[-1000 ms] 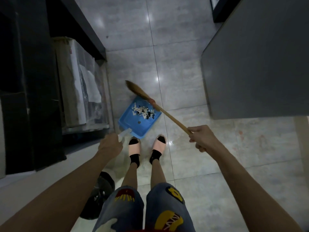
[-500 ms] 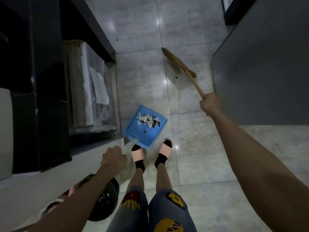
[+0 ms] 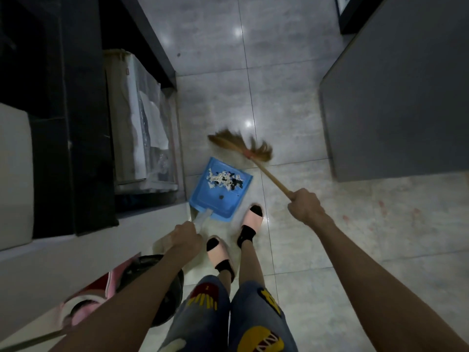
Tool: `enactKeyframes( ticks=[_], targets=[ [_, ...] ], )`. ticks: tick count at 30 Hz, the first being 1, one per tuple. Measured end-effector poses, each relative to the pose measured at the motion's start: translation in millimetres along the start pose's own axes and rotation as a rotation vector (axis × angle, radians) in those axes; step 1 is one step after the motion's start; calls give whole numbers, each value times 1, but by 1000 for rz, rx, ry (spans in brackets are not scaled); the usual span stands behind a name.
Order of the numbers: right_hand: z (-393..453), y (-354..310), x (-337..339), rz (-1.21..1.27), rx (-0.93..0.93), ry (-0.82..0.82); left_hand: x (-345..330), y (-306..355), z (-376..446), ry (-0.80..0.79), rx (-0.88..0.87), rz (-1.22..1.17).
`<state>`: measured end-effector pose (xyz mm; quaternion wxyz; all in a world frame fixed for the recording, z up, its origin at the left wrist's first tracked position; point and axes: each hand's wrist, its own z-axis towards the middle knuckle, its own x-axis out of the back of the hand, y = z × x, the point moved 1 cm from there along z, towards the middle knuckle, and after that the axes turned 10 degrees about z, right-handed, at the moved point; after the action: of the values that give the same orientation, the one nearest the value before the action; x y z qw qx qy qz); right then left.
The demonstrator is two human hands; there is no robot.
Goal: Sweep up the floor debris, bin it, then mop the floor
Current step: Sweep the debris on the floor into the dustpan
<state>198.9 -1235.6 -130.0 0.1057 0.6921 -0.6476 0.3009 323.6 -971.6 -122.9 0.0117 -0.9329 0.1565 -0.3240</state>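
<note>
A blue dustpan (image 3: 215, 199) lies on the tiled floor just ahead of my feet, holding a small heap of white and black debris (image 3: 224, 180). My left hand (image 3: 184, 240) grips its pale handle. My right hand (image 3: 303, 205) grips the wooden stick of a straw broom (image 3: 241, 147). The broom's bristles are blurred and sit on the floor just beyond the dustpan's open lip.
A black cabinet (image 3: 63, 118) and a wrapped cardboard box (image 3: 137, 123) line the left side. A grey cabinet (image 3: 396, 97) stands to the right. A black round bin (image 3: 162, 293) and pink items sit by my left leg. Reddish stains (image 3: 380, 207) mark the tiles at right.
The broom swung out to the far right, then came back down to the floor in front of the dustpan. The dustpan stayed in my left hand.
</note>
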Motion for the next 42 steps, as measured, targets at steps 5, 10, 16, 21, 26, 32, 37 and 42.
enactKeyframes(
  ticks=[5, 10, 16, 21, 26, 32, 37, 42],
  targets=[
    [-54, 13, 5, 53, 39, -110, 5, 5, -9, -10, -51, 30],
    [-82, 34, 27, 195, 58, -45, 2, -1, -12, 14, -86, -13],
    [-80, 22, -13, 183, 76, -6, -3, -5, -13, 39, -113, -53],
    [-102, 40, -11, 272, 14, -55, -10, -12, -25, 65, -100, -86],
    [-114, 60, 16, 310, 56, 31, -24, -19, -45, 61, -75, -173],
    [-69, 35, -4, 228, 105, 173, -56, -25, -64, 5, -26, -267],
    [-40, 13, -28, 143, 51, 256, -80, -21, -76, 12, 53, -249],
    [-34, 1, -53, 109, 80, 194, -100, -10, -90, 29, 132, -294]
  ],
)
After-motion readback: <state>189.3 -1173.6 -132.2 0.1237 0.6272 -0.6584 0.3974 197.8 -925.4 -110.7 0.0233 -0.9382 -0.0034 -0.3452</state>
